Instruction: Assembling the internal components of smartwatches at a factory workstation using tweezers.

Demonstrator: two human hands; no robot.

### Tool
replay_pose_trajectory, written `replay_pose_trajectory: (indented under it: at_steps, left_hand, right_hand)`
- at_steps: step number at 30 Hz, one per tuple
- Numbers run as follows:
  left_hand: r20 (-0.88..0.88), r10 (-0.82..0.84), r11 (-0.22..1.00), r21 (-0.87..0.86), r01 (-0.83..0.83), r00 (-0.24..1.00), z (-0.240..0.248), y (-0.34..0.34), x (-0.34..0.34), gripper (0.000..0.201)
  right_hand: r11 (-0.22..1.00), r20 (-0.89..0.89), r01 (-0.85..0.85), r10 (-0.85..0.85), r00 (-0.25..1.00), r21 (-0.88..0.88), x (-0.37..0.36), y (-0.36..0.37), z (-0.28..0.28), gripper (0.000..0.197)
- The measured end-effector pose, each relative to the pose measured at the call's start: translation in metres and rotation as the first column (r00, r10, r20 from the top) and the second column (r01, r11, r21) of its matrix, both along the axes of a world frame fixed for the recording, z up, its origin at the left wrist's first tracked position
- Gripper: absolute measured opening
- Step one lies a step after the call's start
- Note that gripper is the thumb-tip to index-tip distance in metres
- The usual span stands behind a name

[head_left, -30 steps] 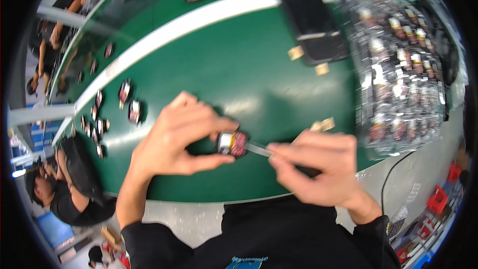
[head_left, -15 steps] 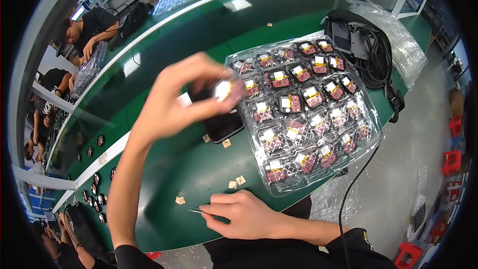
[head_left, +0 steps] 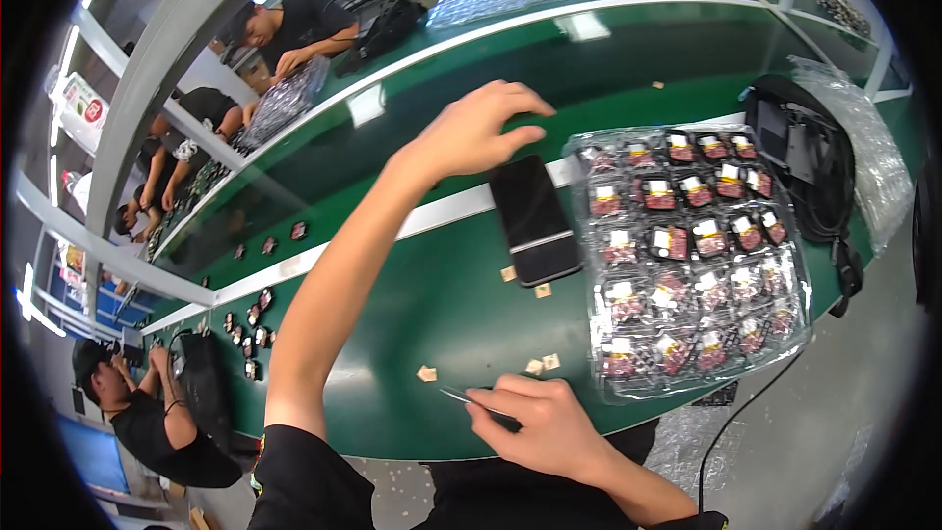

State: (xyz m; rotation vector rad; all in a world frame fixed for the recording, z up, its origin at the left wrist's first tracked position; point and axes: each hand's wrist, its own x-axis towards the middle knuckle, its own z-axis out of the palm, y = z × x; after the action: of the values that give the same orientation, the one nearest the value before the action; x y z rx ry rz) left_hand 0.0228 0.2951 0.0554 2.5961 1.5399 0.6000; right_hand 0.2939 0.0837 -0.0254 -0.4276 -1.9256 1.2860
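Observation:
My left hand [head_left: 481, 130] is raised over the far side of the green bench, past the end of a black phone-like slab [head_left: 535, 221]. Its thumb and fingers are apart and nothing shows between them. Near the front edge, my right hand [head_left: 540, 422] pinches a pair of thin metal tweezers [head_left: 457, 394], tips pointing left. To the right lies a clear plastic blister tray [head_left: 601, 334], its pockets filled with small black-framed electronic modules [head_left: 670, 241] bearing white and yellow patches.
Small beige squares [head_left: 427, 373] lie scattered on the bench. More modules [head_left: 257, 314] sit in a loose group at left. A black bag [head_left: 819, 177] stands beyond the tray beside bubble wrap [head_left: 873, 157]. A black cable [head_left: 731, 422] hangs at right. Other people work at left.
My left hand has let go of the small module it held and its fingers have spread; where the module went is unclear. The view has shifted, while my right hand keeps the tweezers.

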Motion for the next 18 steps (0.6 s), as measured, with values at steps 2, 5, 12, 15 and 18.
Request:
replay_pose_trajectory:
  at_steps: [2, 5, 12, 15, 18]
  left_hand:
    - [-0.089, 0.132, 0.986, -0.087, -0.139, 0.987, -0.005, -0.033, -0.061, 0.037]
    - [-0.174, 0.404, 0.841, -0.317, -0.439, 0.898, -0.007, -0.079, -0.085, 0.037]
    - [-0.011, 0.35, 0.928, -0.133, -0.348, 0.937, -0.037, -0.106, -0.101, 0.038]
    - [0.102, 0.141, 0.983, -0.135, -0.126, 0.985, -0.033, -0.132, -0.074, 0.037]
    - [0.144, 0.029, 0.977, -0.214, 0.003, 0.989, -0.029, -0.186, -0.052, 0.045]
  right_hand:
    - [1.0, 0.015, -0.015, 0.015, 1.0, 0.003, -0.001, -0.002, 0.002, 0.019]
    - [0.999, 0.061, -0.01, 0.007, 0.998, 0.049, -0.002, -0.001, 0.003, 0.019]
    - [0.994, 0.119, -0.063, 0.053, 0.992, 0.084, -0.009, -0.003, 0.01, 0.016]
    - [0.998, 0.087, 0.058, -0.06, 0.994, 0.027, -0.006, -0.001, 0.011, 0.02]
    - [0.995, 0.11, 0.103, -0.101, 0.989, -0.006, -0.006, -0.004, 0.016, 0.02]
